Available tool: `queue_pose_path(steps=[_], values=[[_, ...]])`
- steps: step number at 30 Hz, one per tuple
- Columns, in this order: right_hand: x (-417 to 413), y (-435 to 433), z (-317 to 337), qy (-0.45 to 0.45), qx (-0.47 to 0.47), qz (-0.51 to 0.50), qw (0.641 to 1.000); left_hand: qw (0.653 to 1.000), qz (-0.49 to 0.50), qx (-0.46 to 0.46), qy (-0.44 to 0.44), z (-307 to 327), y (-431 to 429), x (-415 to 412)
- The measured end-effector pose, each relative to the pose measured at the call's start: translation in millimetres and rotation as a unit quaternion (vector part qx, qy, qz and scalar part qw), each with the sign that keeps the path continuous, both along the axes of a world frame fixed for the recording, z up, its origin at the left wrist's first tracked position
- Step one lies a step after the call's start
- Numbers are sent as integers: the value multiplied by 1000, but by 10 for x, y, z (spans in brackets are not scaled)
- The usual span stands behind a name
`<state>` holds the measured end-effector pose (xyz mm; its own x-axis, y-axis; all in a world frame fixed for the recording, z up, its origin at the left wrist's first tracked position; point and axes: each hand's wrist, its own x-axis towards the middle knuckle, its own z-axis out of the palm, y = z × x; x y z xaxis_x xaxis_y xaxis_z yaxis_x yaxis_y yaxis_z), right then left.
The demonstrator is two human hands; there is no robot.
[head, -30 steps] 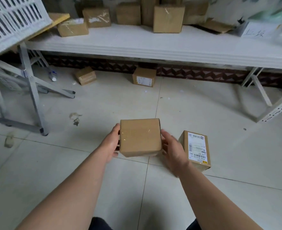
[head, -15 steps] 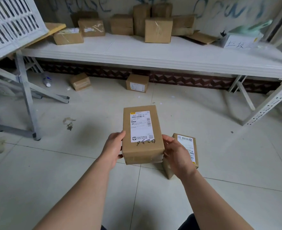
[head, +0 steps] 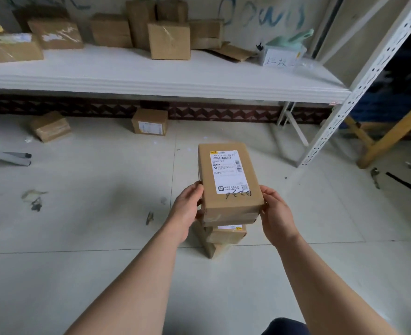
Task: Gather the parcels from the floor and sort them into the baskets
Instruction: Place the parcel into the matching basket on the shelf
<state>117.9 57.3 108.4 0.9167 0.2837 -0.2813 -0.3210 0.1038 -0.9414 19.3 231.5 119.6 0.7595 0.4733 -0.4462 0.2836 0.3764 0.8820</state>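
ITEM: parcel [head: 228, 182], brown carton, label face up, handwritten no. below label
LOC: in the air over floor [head: 91, 184], directly above 2nd parcel [head: 225, 236]; cannot tell if the two touch
HANDS: left hand [head: 187, 209] on left side, right hand [head: 275, 213] on right side, fingers curled round the near lower edges; both holding the parcel, nothing else carried
ALSO ON FLOOR: taped parcel [head: 51, 125] and wall parcel [head: 150, 122], both under shelf [head: 151, 85], well apart from hands
BASKETS: not in view

RISKS (est.):
- Grip sits at near end only, so far end may dip and the parcel slide out fwd
- Smooth card + side squeeze, no palm seen underneath: prob. slips if the squeeze eases
- If set on 2nd parcel and both lifted as a stack, top one may shift off; footprints look unequal
- Label misread → wrong basket; handwritten no. is smudgy
- Turning toward baskets unseen: shelf upright at right and debris on floor could catch an elbow or foot
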Motion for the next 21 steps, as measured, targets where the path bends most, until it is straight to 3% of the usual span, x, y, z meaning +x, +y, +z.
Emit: queue_pose_path(steps=[4, 8, 15, 21], values=[[108, -174, -242, 19, -12, -31, 999, 999, -31, 9, 39, -169, -152, 160], [136, -192, -540, 34, -40, -1, 999, 996, -29, 14, 86, -335, -150, 229], [158, -148, -940, 105, -47, 8, 993, 991, -14, -37, 130, -615, -14, 294], [125, -117, -1126, 95, -53, 178, 978, 979, -8, -178, 96, -818, 125, 223]])
